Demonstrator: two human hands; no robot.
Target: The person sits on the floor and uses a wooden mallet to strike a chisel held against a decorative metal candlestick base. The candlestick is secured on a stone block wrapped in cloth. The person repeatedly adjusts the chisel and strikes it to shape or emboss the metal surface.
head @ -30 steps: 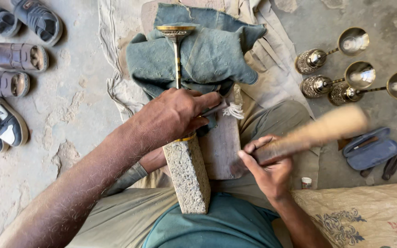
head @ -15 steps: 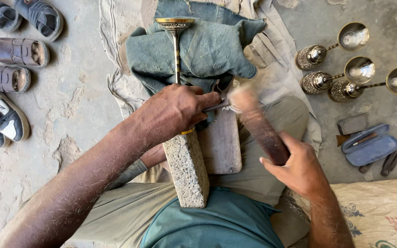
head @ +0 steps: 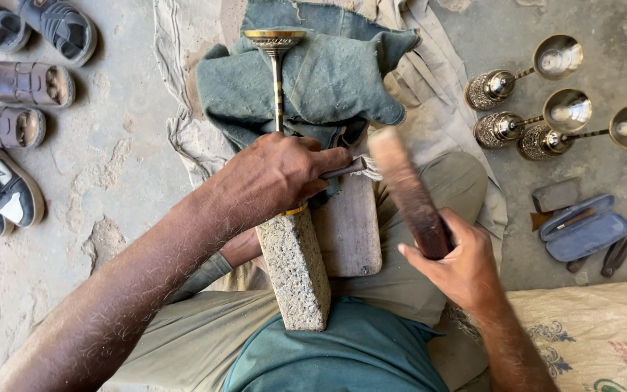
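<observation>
We note left hand (head: 273, 178) clamped round brass stem (head: 278, 83) plus thin punch (head: 342, 169), pinning both on stone block (head: 295, 268). Stem cup end lies on green cloth (head: 328, 80). Right hand (head: 462, 265) wrapped tight on wooden mallet (head: 408, 192), head blurred, just beside punch tip.

Risks, our judgement:
- mallet close to left fingers (head: 328, 158); off-line blow hits knuckles
- punch skids on round stem, scars brass
- block rests on lap, may rock
- stem long and slender, could bend
</observation>
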